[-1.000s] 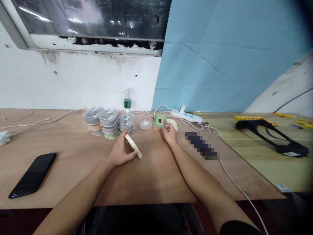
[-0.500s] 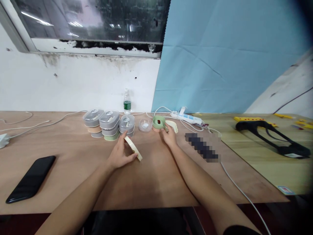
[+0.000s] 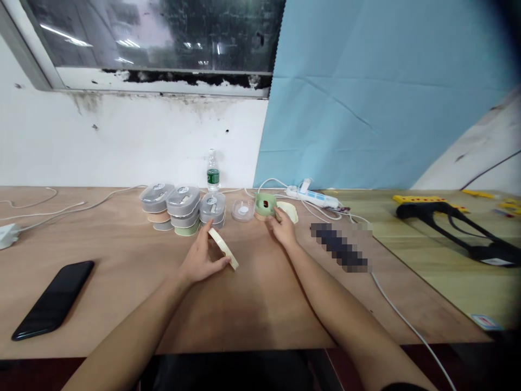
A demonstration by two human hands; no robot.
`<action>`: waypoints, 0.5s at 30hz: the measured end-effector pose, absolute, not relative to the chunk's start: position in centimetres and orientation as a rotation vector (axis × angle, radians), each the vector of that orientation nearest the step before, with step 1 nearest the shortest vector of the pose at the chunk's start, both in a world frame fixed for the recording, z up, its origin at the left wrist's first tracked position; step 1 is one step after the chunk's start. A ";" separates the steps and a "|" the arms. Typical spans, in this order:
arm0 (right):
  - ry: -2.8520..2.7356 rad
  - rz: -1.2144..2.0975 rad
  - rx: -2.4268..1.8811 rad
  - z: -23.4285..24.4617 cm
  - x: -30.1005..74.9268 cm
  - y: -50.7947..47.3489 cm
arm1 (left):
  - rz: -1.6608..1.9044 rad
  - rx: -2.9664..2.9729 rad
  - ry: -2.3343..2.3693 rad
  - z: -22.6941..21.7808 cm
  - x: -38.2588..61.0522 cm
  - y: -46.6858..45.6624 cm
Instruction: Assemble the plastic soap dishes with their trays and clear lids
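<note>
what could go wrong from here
The pale piece might slip, since the left hand holds it only between thumb and fingertips. The green piece sits on a peach piece, so a nudge from the right hand at its edge could shift it. The left fingertips also appear close to the nearest container stack, which they might bump.

From my end I count two bare hands: left hand (image 3: pixel 201 259), right hand (image 3: pixel 284 228). Cream band (image 3: pixel 223 248), one. Green tray (image 3: pixel 260 208), one. Cream piece (image 3: pixel 292 210), one. Clear lid (image 3: pixel 243 216), one. Box stacks, three: left stack (image 3: pixel 157 203), three tiers; middle stack (image 3: pixel 184 206), three; right stack (image 3: pixel 212 206), two that I can see. Phone (image 3: pixel 55 301), one. Bottle (image 3: pixel 213 176), one. White power strip (image 3: pixel 319 199), one. White adapter (image 3: pixel 7 238), one. Black frame (image 3: pixel 480 251), one. Pixelated dark thing (image 3: pixel 340 247), one. Yellow pieces (image 3: pixel 419 200), several; too blurred at right for me to number.
</note>
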State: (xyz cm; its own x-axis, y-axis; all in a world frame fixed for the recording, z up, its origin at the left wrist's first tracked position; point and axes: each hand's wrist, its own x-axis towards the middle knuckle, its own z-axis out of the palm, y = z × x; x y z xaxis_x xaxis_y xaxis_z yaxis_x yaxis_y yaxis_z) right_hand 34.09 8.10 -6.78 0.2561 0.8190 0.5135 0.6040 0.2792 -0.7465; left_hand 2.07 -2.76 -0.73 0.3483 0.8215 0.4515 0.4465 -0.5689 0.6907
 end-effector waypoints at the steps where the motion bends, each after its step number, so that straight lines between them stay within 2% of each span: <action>1: -1.437 0.244 -1.430 -6.6 34.0 8.0 | 1.114 2.167 1.105 -0.7 2.1 -2.8; 8: -1.564 -0.023 -1.257 -2.7 31.2 4.0 | 1.132 2.093 1.183 -0.8 2.3 -2.9; 15: -2.213 0.280 -0.903 -1.9 24.3 -1.9 | 1.216 1.951 1.389 -1.1 2.0 -1.9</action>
